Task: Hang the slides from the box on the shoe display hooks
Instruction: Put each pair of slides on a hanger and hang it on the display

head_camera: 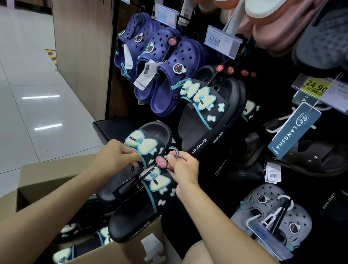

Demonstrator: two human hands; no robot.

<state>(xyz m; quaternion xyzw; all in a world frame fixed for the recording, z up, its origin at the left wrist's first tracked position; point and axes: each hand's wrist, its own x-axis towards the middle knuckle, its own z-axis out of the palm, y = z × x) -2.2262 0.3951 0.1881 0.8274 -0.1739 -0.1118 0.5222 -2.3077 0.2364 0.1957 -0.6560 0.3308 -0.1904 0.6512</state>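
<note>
Both hands, left hand (115, 155) and right hand (185, 168), grip slides (147, 187) between them.

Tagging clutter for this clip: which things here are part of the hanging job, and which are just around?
Part of the job:
- black bow slides, held by left hand and right hand
- hanger hook, pinched by right fingers
- cardboard box
- matching slides already hung

Just around:
- navy clogs
- grey clogs
- price tag 12.00
</note>
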